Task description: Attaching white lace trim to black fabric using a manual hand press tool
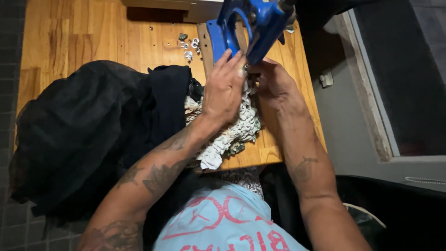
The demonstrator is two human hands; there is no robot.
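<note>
Pressing down on a bunched, ruffled strip of white and pale-green fabric (pixel 232 132), the left hand (pixel 224 88) lies flat over it with fingers together, fingertips reaching the base of the blue cast-metal hand press (pixel 253 25) that stands at the far side of the wooden butcher-block table (pixel 83 37). Just right of that press base, the right hand (pixel 274 83) curls its fingers narrowly around the fabric's edge under the press head. Left of the press lie small silver metal eyelets (pixel 188 46), and a heap of black tulle cloth (pixel 88 130) covers the table's near-left part.
</note>
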